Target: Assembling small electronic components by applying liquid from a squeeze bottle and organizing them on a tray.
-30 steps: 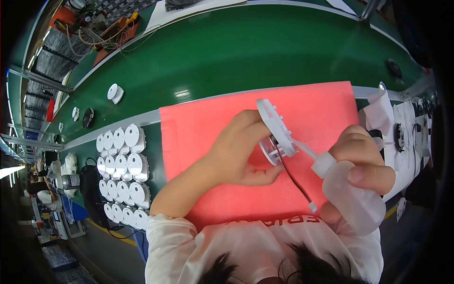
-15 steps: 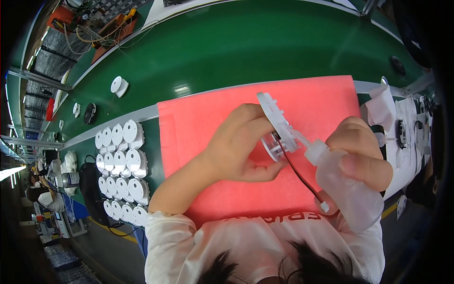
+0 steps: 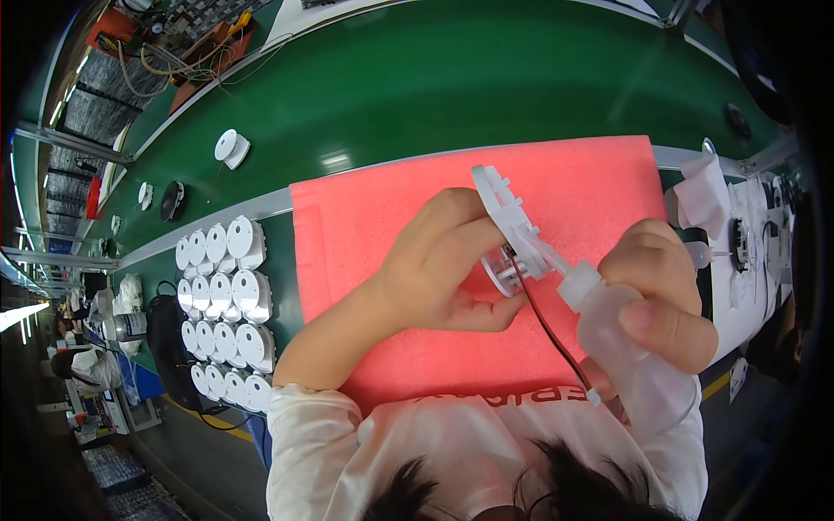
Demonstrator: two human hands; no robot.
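My left hand (image 3: 443, 265) grips a white plastic housing (image 3: 508, 213), tilted on edge above the pink foam mat (image 3: 365, 217). A thin dark-and-red cable (image 3: 549, 330) hangs from the housing and ends in a small white connector (image 3: 593, 397). My right hand (image 3: 660, 291) is wrapped round a translucent squeeze bottle (image 3: 638, 365). The bottle's narrow nozzle (image 3: 556, 260) points up and left, its tip at the housing's inner side; whether it touches cannot be made out. Some fingers of my right hand are hidden behind the bottle.
Rows of white round housings (image 3: 248, 295) stand left of the mat. Beyond, a green conveyor belt (image 3: 417, 87) carries a white part (image 3: 232, 149) and a dark round part (image 3: 172, 201). Another bottle (image 3: 699, 254) and a white cloth (image 3: 702, 195) lie at the right.
The squeeze bottle has tilted slightly and its nozzle has shifted a little at the housing. The cable's connector end hangs slightly lower. Parts on the green belt have moved right.
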